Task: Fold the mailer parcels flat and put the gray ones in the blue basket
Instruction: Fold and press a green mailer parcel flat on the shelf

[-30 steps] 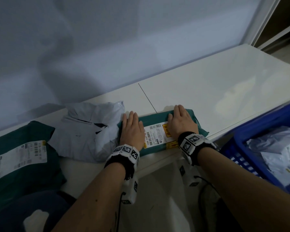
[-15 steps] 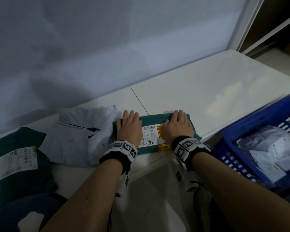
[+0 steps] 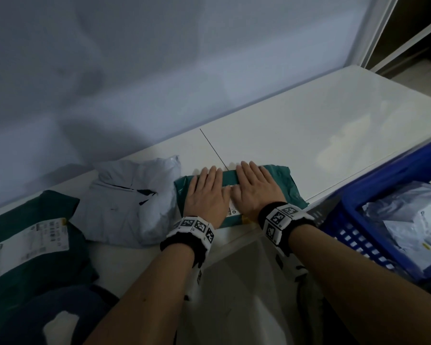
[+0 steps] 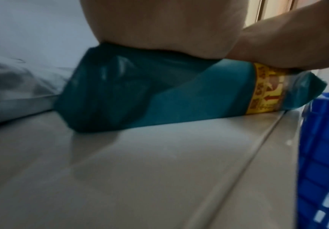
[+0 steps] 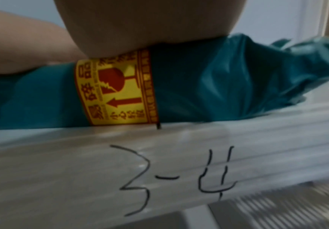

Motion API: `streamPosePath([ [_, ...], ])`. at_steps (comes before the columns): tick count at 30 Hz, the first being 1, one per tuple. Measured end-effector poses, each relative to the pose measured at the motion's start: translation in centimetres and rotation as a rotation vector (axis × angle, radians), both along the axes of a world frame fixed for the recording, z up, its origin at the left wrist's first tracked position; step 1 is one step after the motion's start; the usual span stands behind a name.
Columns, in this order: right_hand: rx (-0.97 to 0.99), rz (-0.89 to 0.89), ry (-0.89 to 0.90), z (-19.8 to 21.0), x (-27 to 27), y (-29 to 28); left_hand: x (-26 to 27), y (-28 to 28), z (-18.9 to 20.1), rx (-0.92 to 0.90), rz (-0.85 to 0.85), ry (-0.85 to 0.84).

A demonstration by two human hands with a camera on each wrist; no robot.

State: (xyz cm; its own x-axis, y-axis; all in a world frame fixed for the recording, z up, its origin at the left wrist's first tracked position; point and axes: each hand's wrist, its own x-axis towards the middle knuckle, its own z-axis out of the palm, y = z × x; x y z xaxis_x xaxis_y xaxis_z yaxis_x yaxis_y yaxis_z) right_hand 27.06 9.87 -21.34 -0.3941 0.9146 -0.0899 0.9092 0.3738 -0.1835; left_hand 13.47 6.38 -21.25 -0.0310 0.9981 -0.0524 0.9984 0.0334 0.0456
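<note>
Left hand (image 3: pixel 205 195) and right hand (image 3: pixel 255 189) — fingers straight, palms down — press the folded teal plastic mailer parcel (image 3: pixel 288 181) flat on the white table (image 3: pixel 309 135), just left of the blue slatted plastic basket (image 3: pixel 358 192), evidently to set its creases.

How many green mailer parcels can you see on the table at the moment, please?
2. One green parcel lies at the table's near edge under both flat hands: left hand, right hand. The other green parcel sits far left. More may lie outside the view.

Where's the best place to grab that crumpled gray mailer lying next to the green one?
Probably pinch the gray mailer by its upturned far corner flap, coming from above; that flap stands clear of the table, while its right edge abuts the green mailer.
</note>
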Motion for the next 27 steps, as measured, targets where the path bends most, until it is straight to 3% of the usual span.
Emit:
streamPosePath([
  [7,-0.061,-0.146,0.063,0.0,1.4,0.6,-1.8,-0.3,-0.8,-0.011,0.106,-0.086],
  [20,-0.227,-0.224,0.384,0.8,3.0,1.6,-3.2,0.2,-2.0,0.040,0.474,-0.800],
  [27,-0.314,-0.324,0.594,0.9,3.5,2.0,-3.2,-0.4,-1.5,0.060,0.544,-1.120],
])
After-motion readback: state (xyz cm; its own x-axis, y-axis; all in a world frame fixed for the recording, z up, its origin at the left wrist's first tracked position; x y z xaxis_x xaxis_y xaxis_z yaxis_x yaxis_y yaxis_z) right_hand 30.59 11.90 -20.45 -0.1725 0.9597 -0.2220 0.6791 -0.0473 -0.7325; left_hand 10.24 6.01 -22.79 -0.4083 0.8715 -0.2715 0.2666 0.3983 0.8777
